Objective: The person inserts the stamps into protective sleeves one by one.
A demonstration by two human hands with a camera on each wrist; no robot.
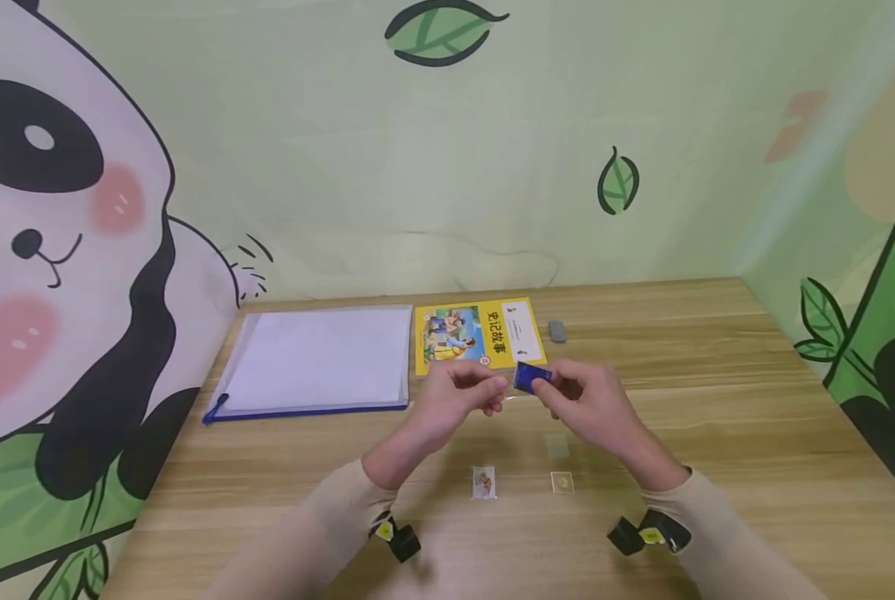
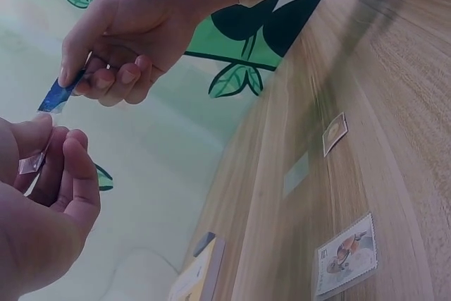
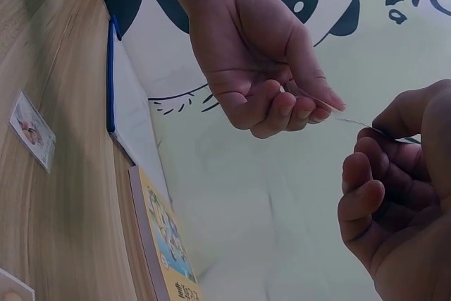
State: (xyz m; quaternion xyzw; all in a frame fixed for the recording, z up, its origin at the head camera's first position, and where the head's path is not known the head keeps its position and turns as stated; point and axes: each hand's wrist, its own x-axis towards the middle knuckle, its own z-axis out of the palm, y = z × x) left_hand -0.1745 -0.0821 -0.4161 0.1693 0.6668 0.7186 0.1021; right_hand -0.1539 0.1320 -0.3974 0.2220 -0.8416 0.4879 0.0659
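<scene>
Both hands hover above the wooden table (image 1: pixel 717 400), close together. My right hand (image 1: pixel 551 392) pinches a small blue packet (image 1: pixel 531 377) between thumb and fingers; the packet (image 2: pixel 55 96) also shows from the left wrist. A thin clear film piece (image 2: pixel 32 165) is pinched by my left hand (image 1: pixel 492 393) just left of the packet. From the right wrist, the film (image 3: pixel 318 98) sticks out of the left fingertips toward the right hand (image 3: pixel 384 139). Below the hands lie a stamp in a clear sleeve (image 1: pixel 483 482), a small sleeve with a yellow item (image 1: pixel 562 482) and a clear square (image 1: pixel 557 446).
A yellow picture book (image 1: pixel 477 335) lies behind the hands, with a grey eraser (image 1: pixel 557 331) to its right. A clear zip folder with blue edging (image 1: pixel 316 360) holding white paper sits at the back left. Panda-printed walls close the table's back and both sides.
</scene>
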